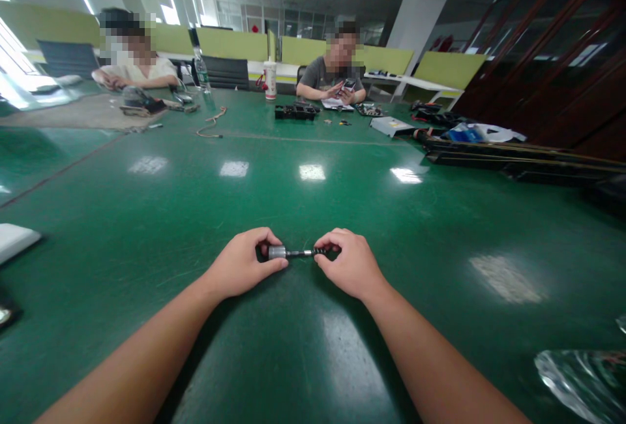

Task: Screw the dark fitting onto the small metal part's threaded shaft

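Note:
My left hand (pixel 238 269) pinches a silver metal cylinder (pixel 277 252) between thumb and fingers, low over the green table (pixel 313 212). From the cylinder's right end a thin shaft (pixel 299 254) runs across to my right hand (pixel 351 266). There, thumb and forefinger are closed on a dark, ridged end piece (pixel 319 251), partly covered by the fingertips. The cylinder, shaft and ridged piece lie in one straight line, nearly level. Whether they are one solid piece or fitted together, I cannot tell.
Across the table sit two people, one handling a phone-like device (pixel 348 85). A bottle (pixel 201 72), white cup (pixel 270 80), black part (pixel 295 112) and pale box (pixel 392 126) stand far off. Long dark bars (pixel 493 155) lie right; clear plastic (pixel 581 378) is near right.

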Demonstrator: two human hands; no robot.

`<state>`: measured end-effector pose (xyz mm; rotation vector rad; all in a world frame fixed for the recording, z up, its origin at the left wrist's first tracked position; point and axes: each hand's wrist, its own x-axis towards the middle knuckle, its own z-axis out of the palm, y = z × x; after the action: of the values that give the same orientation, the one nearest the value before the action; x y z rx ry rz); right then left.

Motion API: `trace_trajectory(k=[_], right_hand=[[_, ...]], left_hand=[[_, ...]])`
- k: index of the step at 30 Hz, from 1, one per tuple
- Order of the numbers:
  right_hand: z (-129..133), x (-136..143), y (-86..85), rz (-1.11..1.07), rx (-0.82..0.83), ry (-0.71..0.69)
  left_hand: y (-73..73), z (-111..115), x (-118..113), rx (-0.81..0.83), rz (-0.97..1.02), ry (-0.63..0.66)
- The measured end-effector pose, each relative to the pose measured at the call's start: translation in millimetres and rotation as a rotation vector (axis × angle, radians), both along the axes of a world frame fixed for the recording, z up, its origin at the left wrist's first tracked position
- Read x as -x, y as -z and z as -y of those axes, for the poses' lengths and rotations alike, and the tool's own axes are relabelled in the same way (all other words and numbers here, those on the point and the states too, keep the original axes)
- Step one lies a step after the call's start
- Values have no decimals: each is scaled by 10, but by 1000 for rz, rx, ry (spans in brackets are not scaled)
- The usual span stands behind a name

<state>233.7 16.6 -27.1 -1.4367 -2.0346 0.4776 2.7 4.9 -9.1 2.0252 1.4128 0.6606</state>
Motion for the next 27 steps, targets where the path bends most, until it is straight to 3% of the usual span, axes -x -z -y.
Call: trace_trajectory(k=[6,12,27], right_hand=[[21,32,-16,-64,-7,-113],[75,127,9,-192,92,-207],[91,125,9,-164,73,-235]], left_hand=[[10,-5,9,-2,4,-1],[20,8,30,-25,-4,53],[-17,4,6,-13,-39,49]])
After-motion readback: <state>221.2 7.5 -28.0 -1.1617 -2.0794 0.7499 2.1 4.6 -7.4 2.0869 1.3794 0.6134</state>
